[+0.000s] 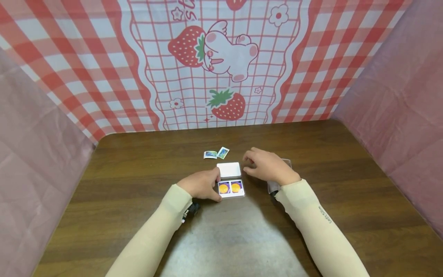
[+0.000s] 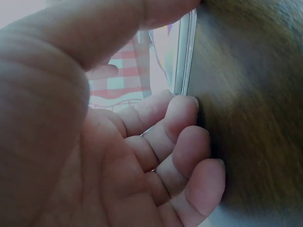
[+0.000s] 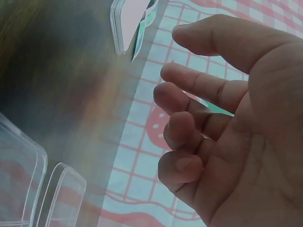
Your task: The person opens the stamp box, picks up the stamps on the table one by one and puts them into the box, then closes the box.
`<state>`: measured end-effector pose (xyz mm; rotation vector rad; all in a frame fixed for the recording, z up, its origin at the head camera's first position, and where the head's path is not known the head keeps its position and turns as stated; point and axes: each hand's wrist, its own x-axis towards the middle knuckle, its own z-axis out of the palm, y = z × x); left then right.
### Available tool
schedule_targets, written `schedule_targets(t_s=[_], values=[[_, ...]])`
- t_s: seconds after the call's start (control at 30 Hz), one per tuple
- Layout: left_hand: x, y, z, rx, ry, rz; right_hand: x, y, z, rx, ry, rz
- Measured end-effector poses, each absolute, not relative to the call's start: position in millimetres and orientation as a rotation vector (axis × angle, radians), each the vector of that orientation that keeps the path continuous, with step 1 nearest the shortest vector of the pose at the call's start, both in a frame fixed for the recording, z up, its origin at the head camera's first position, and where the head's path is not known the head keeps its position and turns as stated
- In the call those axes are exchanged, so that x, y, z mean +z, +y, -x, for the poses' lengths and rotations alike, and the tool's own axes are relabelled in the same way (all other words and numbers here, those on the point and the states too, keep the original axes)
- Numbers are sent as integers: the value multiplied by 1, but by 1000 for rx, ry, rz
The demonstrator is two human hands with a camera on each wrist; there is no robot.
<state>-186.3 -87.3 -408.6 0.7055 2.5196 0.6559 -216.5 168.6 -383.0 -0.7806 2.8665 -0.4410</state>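
Observation:
A flat, clear-edged rectangular case (image 1: 232,196) lies at the middle of the table, bearing two small orange-and-purple pictures (image 1: 224,187) side by side. My left hand (image 1: 200,184) holds its left side, with the thumb at the near corner and the index finger at the far one. Just beyond lies a similar case with a blank white top (image 1: 229,169). My right hand (image 1: 266,165) hovers to the right of that white top, fingers loosely bent. Nothing is between these fingers (image 3: 173,97) in the right wrist view.
Two small blue-green stamp-like pictures (image 1: 210,154) lie farther back. Clear plastic boxes (image 3: 21,175) stand below my right hand, partly hidden by the wrist in the head view. A red-checked strawberry cloth (image 1: 228,104) hangs at the table's back edge.

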Motion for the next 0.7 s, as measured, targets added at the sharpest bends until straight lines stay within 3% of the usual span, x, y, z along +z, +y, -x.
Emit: schedule_targets(t_s=[0.7], values=[[-409,-86,185,656,2527,-778,-384,171,216,-426,2848,772]])
